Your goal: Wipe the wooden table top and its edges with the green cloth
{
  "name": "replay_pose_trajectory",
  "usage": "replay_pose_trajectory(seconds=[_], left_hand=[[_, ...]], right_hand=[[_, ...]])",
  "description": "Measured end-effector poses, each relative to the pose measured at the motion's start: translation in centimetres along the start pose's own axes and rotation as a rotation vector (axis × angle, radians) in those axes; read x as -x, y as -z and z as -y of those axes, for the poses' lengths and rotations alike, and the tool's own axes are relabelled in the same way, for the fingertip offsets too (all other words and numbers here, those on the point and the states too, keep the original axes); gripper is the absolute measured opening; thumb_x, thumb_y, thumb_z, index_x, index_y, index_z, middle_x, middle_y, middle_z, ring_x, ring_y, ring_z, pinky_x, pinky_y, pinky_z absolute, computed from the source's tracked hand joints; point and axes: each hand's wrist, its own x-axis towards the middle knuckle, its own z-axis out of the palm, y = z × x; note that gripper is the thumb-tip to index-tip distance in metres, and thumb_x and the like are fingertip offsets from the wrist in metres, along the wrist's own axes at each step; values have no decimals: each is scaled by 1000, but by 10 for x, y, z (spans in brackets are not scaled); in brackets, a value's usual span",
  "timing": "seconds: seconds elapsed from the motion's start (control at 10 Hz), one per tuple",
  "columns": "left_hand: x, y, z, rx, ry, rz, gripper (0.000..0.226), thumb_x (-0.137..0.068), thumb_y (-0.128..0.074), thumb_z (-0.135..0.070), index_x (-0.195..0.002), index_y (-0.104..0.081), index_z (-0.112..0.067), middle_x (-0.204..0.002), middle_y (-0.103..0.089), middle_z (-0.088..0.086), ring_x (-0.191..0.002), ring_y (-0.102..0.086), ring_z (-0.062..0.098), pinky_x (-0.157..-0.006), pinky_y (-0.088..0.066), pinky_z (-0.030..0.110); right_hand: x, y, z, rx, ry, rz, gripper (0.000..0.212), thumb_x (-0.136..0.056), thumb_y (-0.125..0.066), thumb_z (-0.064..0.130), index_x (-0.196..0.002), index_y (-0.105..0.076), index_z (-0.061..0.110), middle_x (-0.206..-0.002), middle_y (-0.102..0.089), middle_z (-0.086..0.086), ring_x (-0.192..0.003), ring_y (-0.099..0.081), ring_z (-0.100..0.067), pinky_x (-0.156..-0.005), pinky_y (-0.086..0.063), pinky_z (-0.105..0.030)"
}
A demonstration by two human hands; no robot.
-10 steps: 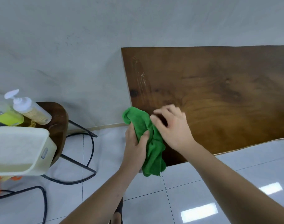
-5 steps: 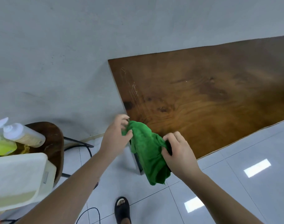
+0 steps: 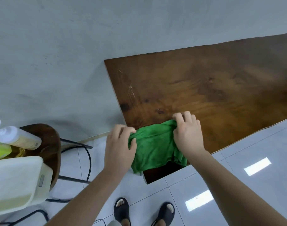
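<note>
Green cloth (image 3: 153,146) is spread over the near left corner of the wooden table (image 3: 204,95), with its lower part hanging past the edge toward the floor. Both hands are on it. The left hand (image 3: 119,149) has its fingers (image 3: 123,129) curled tight around the cloth's left end, just off the side of the table, and the right hand (image 3: 188,136) has its fingers (image 3: 180,117) bunched on the top right bit of the cloth, pinching it against the wood. So the cloth sits stretched between the two hands, a bit wrinkled in the middle.

Table top is dark brown with heavy grain, pushed up against a plain grey wall (image 3: 74,46). Some pale scratches show near its left edge.

Off to the left there's a round dark wooden stool (image 3: 49,144) on black metal legs, well apart from the table. On it sit a cream plastic basket (image 3: 17,181), a pump bottle (image 3: 18,137) with yellowish stuff lying tilted, and something lime green (image 3: 0,150) I can't make out. Person's standing on glossy white floor tiles (image 3: 237,185) in black sandals (image 3: 121,209).
</note>
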Motion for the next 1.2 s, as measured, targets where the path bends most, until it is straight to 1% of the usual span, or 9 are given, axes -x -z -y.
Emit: replay_pose_trajectory(seconds=[0.1, 0.2, 0.3, 0.5, 0.8, 0.9, 1.0, 1.1, 1.2], left_hand=[[10, -13, -14, -85, -66, 68, 21, -97, -79, -17, -117, -77, -17, -123, -64, -2, -111, -63, 25, -95, -57, 49], [23, -27, -25, -181, -5, 147, 46, -104, -67, -36, -146, -67, -16, -157, -55, 1, -146, -54, 27, -117, -52, 48], [34, -41, -35, -261, 17, 179, 58, -114, -47, -43, -166, -48, -18, -180, -32, 5, -171, -20, 28, -135, -33, 49], [20, -67, -72, -457, 28, 268, 71, -116, -22, -54, -177, -26, -18, -187, -9, 10, -174, -2, 29, -139, -17, 52], [-9, -108, -118, -487, 66, 266, 74, -113, -11, -61, -179, -13, -28, -188, 1, 1, -174, 5, 23, -140, -11, 49], [-12, -110, -118, -509, 91, 284, 74, -111, -10, -64, -178, -6, -34, -187, 10, -5, -172, 14, 18, -140, 3, 43], [-12, -112, -119, -486, 105, 295, 75, -110, -12, -65, -178, -5, -36, -186, 14, -7, -171, 19, 16, -138, 11, 38], [-13, -109, -121, -540, 51, 255, 72, -108, -36, -61, -173, -37, -32, -185, -19, 0, -171, -18, 22, -132, -10, 40], [-8, -112, -130, -595, -34, 182, 68, -88, -55, -58, -145, -75, -27, -166, -53, 3, -151, -59, 26, -124, -20, 36]], right_hand=[[14, -11, 30, -110, 79, -4, 46, -91, -62, -4, -136, -68, 7, -124, -63, -16, -102, -61, -37, -85, -50, -47], [40, -28, 39, -229, 129, 87, 44, -108, -54, 26, -150, -60, 15, -150, -61, -8, -135, -58, -32, -111, -49, -49], [40, -39, 13, -178, 222, 102, 56, -116, -43, 46, -166, -47, 21, -174, -44, -4, -162, -37, -24, -131, -33, -46], [8, -44, -44, -97, 358, 171, 67, -116, -23, 66, -175, -25, 34, -183, -21, 6, -170, -11, -14, -138, -5, -37], [-28, -42, -103, -61, 409, 180, 70, -115, -15, 69, -175, -22, 36, -183, -17, 7, -170, -11, -13, -137, -4, -37], [-28, -44, -105, -62, 429, 176, 69, -114, -15, 68, -175, -23, 35, -183, -18, 6, -170, -13, -15, -137, -7, -38], [-28, -44, -104, -102, 424, 194, 72, -112, -9, 70, -176, -15, 38, -184, -6, 10, -170, -4, -12, -138, -1, -37], [-31, -42, -103, -158, 450, 189, 72, -111, -12, 70, -175, -19, 39, -182, -6, 12, -170, -7, -12, -135, 4, -34], [-25, -34, -102, -193, 515, 44, 63, -107, -38, 60, -156, -63, 30, -167, -53, 3, -152, -54, -19, -129, -7, -32]])
